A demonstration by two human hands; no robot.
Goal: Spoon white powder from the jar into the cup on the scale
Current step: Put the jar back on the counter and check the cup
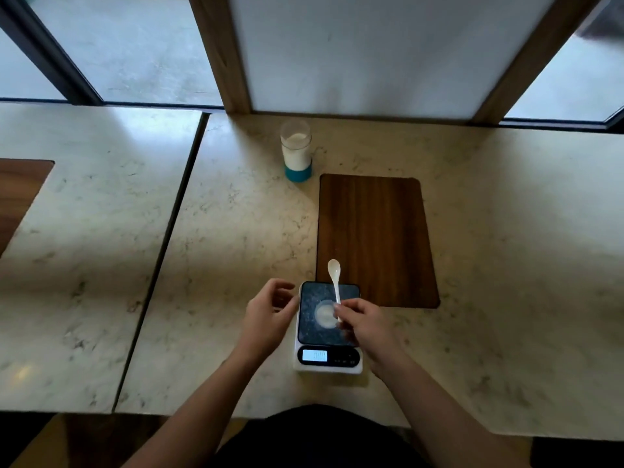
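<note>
A clear jar (pixel 296 153) with a blue base stands open at the back of the table, more than half full of white powder. A small white scale (pixel 327 361) with a dark platform and a lit display sits near the front edge. On its platform stands a small clear cup (pixel 325 315), seen from above as a pale round shape. My right hand (pixel 363 324) grips the handle of a white spoon (pixel 335 276), whose bowl points away over the scale's far edge. My left hand (pixel 268 314) hovers just left of the scale, fingers curled and apart, holding nothing.
A dark wooden board (pixel 374 238) lies flat to the right of the jar and behind the scale. A seam (pixel 162 261) splits the marble tabletop left of the scale. A white panel in a wooden frame (pixel 371 52) rises behind the table.
</note>
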